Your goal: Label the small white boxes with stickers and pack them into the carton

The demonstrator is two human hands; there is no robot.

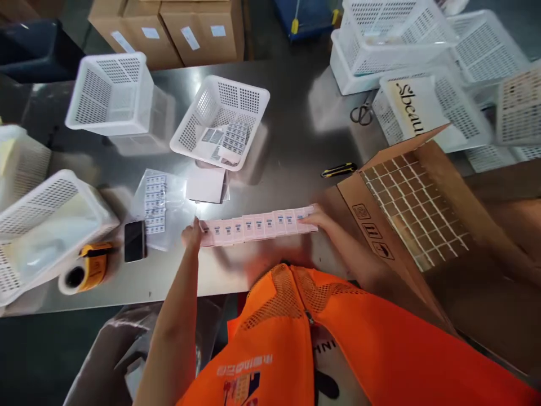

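Two hands (head view): the left hand [193,232] and right hand [318,219] are spread well apart, low over the near side of the metal table [291,146].
Cards [258,226]: pale pink, overlapping in one long row between the hands, in front of the orange vest [270,321]; most bear a small dark printed code. Whether the row rests on the metal or is slightly raised cannot be told.
Left grip: thumb and fingers clamped on the row's left end.
Right grip: fingers closed on the row's right end, partly over the last card.
White stack [205,184]: beyond the row, just beside the near corner of the middle basket [181,138], which holds printed sheets [234,140].
Label sheet [155,204]: on a clear bag [175,225], left of the white stack.
Phone [134,241]: dark screen upward, just beside the bag.
Roll [96,270]: yellow and white, left of the phone, near a tilted basket [99,211].
Knife [338,170]: yellow and black, near the open carton [380,225] at right, inside which a grid divider [416,211] shows.
Scissors [362,115]: farther back, near the white baskets [465,121].
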